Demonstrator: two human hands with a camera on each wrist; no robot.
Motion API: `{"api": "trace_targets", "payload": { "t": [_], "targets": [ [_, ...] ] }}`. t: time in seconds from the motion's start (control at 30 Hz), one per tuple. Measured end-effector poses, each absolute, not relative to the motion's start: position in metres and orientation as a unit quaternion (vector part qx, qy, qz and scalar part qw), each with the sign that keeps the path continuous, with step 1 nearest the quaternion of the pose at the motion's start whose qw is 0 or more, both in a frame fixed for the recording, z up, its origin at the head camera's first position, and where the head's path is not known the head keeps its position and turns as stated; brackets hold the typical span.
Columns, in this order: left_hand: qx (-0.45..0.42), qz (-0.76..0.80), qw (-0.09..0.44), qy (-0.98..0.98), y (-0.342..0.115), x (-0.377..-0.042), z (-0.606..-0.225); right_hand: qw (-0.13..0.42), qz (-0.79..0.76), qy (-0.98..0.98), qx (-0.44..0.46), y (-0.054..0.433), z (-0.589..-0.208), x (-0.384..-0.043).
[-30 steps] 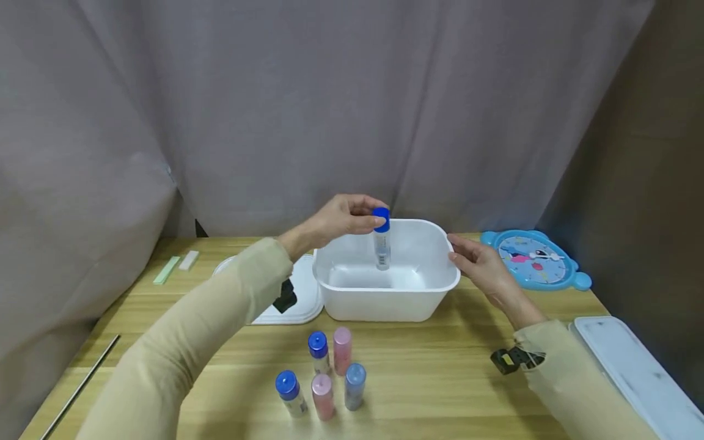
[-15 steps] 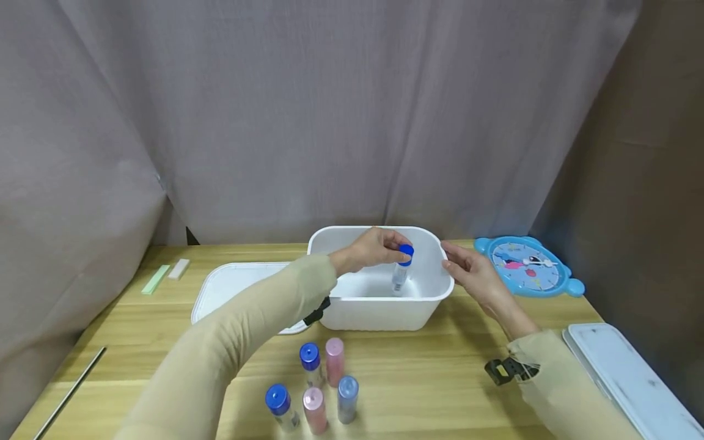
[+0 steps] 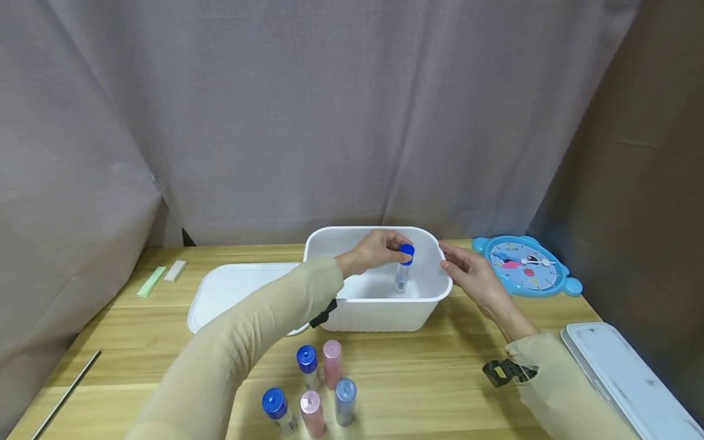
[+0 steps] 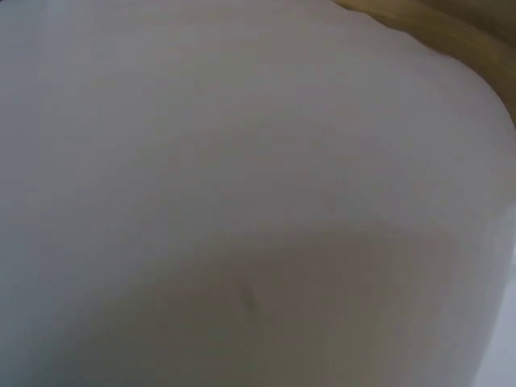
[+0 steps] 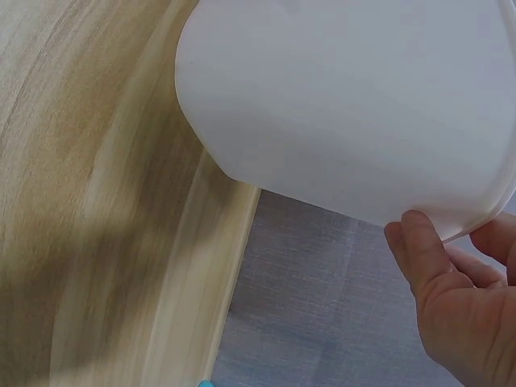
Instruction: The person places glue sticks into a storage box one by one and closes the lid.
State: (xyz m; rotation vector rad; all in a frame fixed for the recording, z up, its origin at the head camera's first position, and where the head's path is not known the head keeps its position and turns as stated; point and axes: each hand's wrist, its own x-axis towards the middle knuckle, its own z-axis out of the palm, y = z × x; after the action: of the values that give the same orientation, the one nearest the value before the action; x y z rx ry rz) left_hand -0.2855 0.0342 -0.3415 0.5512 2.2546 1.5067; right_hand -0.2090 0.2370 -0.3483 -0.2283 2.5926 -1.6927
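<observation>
My left hand (image 3: 376, 250) reaches over the front rim of a white plastic bin (image 3: 379, 315) and pinches the blue cap of a small clear bottle (image 3: 403, 278). The bottle hangs nearly upright inside the bin, on its right side; whether its base touches the floor I cannot tell. My right hand (image 3: 473, 275) holds the bin's right rim. In the right wrist view its fingers (image 5: 427, 250) lie against the outer wall (image 5: 339, 105), with the thumb at the rim. Only blurred white wall (image 4: 242, 161) fills most of the left wrist view.
In front stand several small bottles: blue-capped (image 3: 307, 359), pink (image 3: 332, 363) and greyish blue (image 3: 345, 400). A white lid (image 3: 220, 293) lies left of the bin. At right are a blue toy clock (image 3: 528, 266) and a white flat case (image 3: 632, 373); a metal rod (image 3: 66, 394) lies far left.
The left hand has carried the blue-capped bottle rightward and down into the bin, then nearly stopped. The right hand stays on the rim. The whole head view has shifted slightly.
</observation>
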Motion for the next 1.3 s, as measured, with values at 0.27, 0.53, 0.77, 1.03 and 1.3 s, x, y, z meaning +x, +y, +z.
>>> {"api": "trace_targets", "payload": {
  "t": [0.27,0.53,0.77,1.03,1.3],
  "targets": [
    [0.185,0.524,0.188,0.810,0.028,-0.286,-0.338,0.030,-0.543,0.836,-0.073,0.235,-0.350,-0.217],
    [0.241,0.553,0.203,0.771,-0.020,-0.266,-0.302,0.017,-0.533,0.842,-0.084,0.237,-0.351,-0.222],
    [0.349,0.578,0.300,0.674,-0.112,-0.216,-0.295,0.015,-0.527,0.846,-0.086,0.245,-0.347,-0.221],
    [0.426,0.573,0.404,0.572,-0.163,-0.177,-0.344,0.012,-0.522,0.850,-0.072,0.257,-0.342,-0.215],
    [0.395,0.576,0.442,0.563,-0.169,-0.158,-0.369,0.032,-0.522,0.851,-0.050,0.257,-0.342,-0.211]
  ]
}}
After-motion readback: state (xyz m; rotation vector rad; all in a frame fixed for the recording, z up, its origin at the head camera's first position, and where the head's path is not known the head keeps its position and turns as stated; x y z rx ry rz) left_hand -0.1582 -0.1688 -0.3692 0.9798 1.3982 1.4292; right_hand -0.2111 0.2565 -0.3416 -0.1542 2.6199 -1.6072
